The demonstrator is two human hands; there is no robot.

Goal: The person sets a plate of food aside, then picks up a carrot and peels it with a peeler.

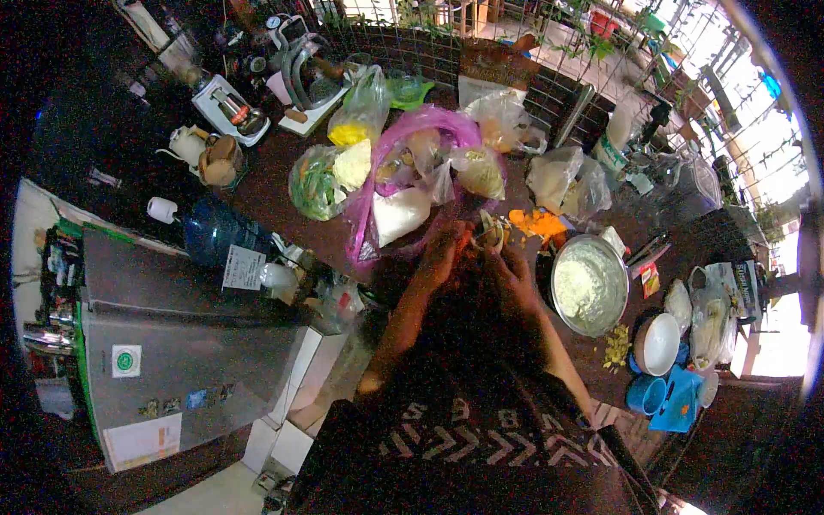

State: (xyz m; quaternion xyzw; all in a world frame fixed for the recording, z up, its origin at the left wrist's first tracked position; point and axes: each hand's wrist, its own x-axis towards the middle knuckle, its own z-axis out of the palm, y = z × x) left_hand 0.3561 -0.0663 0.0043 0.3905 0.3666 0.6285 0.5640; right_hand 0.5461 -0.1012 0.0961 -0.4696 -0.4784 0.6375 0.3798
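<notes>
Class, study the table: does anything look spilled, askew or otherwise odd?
Nothing looks clearly spilled or damaged. Slightly odd: the yellow-green pieces lie scattered beside the metal bowl, apparently straight on the table, with no dish visible under them.

Lone head view, fisheye-wide, facing forward and down; dark shirt (481, 476) close below, table (262, 193) beyond.

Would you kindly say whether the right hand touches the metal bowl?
Apart: the head view shows a dark gap between the right hand and metal bowl.
</notes>
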